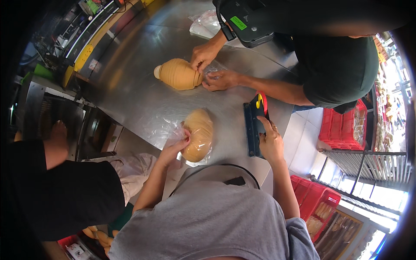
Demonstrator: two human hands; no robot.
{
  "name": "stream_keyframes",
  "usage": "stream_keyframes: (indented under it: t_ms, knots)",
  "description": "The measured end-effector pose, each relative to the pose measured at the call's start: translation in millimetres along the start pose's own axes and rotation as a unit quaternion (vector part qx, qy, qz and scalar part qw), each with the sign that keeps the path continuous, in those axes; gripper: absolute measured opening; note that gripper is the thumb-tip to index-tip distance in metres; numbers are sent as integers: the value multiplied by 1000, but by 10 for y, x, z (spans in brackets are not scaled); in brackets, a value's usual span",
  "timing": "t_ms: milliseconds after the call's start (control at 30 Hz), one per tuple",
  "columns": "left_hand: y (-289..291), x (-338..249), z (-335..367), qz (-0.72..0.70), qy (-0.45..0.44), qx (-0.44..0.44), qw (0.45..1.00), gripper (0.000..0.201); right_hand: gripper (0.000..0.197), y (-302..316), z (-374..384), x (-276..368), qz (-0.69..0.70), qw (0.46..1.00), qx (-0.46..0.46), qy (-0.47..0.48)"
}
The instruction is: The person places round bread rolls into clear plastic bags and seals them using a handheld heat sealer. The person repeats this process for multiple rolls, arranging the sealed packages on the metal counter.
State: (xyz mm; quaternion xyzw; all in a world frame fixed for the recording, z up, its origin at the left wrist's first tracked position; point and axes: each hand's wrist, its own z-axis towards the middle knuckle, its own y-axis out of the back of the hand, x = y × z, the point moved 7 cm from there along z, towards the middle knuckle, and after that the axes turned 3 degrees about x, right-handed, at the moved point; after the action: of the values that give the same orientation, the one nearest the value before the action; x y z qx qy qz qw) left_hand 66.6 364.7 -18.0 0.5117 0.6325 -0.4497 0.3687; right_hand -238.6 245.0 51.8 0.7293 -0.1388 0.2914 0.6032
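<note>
While the soft, light loaf (198, 134) is lying bagged at the steel table's (138, 78) near edge, we are pinching its slippery plastic bag (173, 130) with our left hand (175, 147), our right hand (271, 141) curling around the dark sealer (255, 125).

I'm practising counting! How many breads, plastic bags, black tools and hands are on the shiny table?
Bagged loaves: 2, the near loaf and the far loaf
Loose plastic bags: 1, the spare bag
Black tools: 1, the black tool
Hands: 4, the left hand, the right hand, and the co-worker's two hands
Total: 8
</note>
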Motion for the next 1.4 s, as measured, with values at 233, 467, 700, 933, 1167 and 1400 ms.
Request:
stream_keyframes:
  t_ms: [233, 467, 700, 933, 1167, 1400]
  knots:
    - [531, -1153, 53, 298, -79, -254, 917, 35, 56, 0, 10, -5, -19, 999, -17, 31]
    - [-175, -2243, -31, 354, -363, -279, 815, 28, 57, -33, 4, -21, 0, 999, -20, 39]
    - [-1030, -1804, -97, 489, -224, 28, 843, 21, 53, -19, 32, -33, 14, 998, -34, 43]
    - [-1790, -1399, -238, 377, -252, 292, 842, 26, 53, -24, 65, -87, 37, 996, -26, 77]
    - [-1539, -1146, -177, 486, -356, 192, 775, 29, 53, -15, 19, -61, 27, 999, -28, 30]
    - [-1643, -397, -154, 672, -208, 195, 684, 42, 52, -30, 16, -60, 35, 999, -24, 27]
